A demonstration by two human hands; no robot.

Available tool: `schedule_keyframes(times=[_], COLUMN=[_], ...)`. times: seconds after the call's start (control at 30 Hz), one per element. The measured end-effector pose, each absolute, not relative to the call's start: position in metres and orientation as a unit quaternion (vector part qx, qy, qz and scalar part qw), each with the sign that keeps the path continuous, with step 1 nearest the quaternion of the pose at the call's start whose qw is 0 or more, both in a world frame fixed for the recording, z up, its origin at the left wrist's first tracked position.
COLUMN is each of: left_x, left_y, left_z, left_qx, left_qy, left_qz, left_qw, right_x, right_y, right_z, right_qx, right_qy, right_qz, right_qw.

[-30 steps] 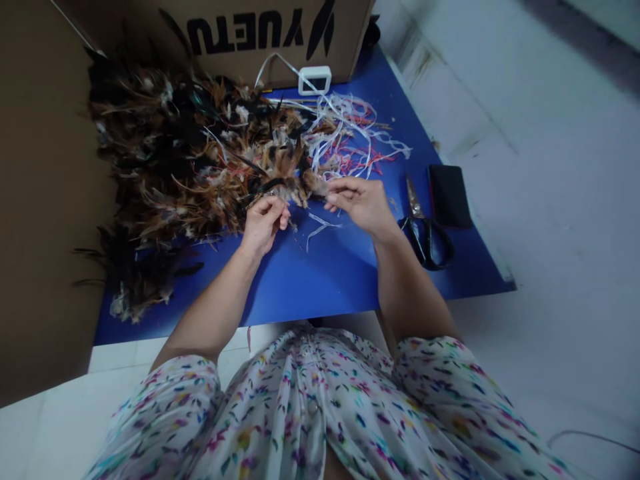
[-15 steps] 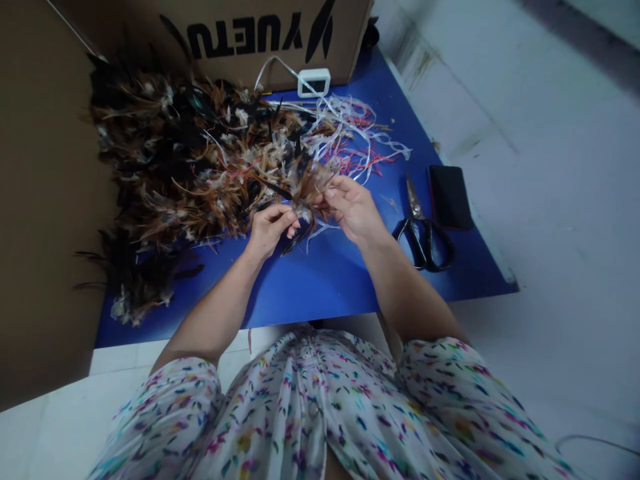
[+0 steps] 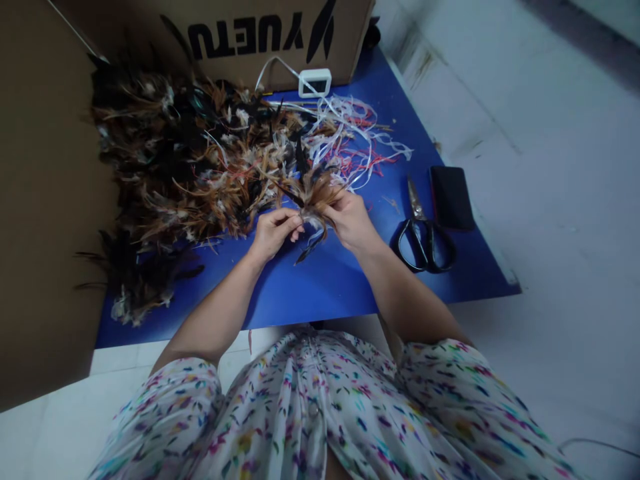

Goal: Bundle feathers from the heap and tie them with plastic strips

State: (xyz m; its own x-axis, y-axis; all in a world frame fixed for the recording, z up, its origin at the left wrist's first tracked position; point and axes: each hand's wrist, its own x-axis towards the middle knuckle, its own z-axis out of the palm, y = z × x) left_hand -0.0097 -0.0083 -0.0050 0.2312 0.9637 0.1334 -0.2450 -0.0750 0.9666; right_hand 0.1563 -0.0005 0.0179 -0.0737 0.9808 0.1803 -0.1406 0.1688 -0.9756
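Between my hands, over the blue table, is a small bunch of brown and black feathers (image 3: pixel 316 200) with a pale, fluffy base. My left hand (image 3: pixel 276 233) pinches that base between thumb and fingers. On the other side, my right hand (image 3: pixel 351 217) is closed on the bunch's right side, its fingertips partly hidden by feathers. A large pile of brown, black and white feathers (image 3: pixel 185 160) lies to the left and behind. Beyond my right hand are white and red strings (image 3: pixel 367 143) in a tangle.
Black-handled scissors (image 3: pixel 423 233) lie at the right beside a dark phone-like object (image 3: pixel 451 197). A white device (image 3: pixel 315 83) stands by the cardboard box (image 3: pixel 270 63) at the back. Dark feathers (image 3: pixel 145 280) lie near the front left edge of the blue table (image 3: pixel 310 293).
The feather bunch has moved slightly to the right and its feathers are fanned differently. My left hand has shifted a little right, and my right hand's fingers have closed further over the feathers.
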Motion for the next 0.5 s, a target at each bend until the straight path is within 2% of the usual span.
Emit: schedule_keyframes(times=[0.5], left_x=[-0.0092], left_y=[-0.0069], left_z=[-0.0048], left_qx=[0.504], left_qy=[0.361], left_qz=[0.53], left_qw=[0.578], right_x=[0.1591], right_y=[-0.0029], right_z=[0.0136], right_qx=[-0.424], right_qy=[-0.59], right_qz=[0.462], right_qw=[0.508])
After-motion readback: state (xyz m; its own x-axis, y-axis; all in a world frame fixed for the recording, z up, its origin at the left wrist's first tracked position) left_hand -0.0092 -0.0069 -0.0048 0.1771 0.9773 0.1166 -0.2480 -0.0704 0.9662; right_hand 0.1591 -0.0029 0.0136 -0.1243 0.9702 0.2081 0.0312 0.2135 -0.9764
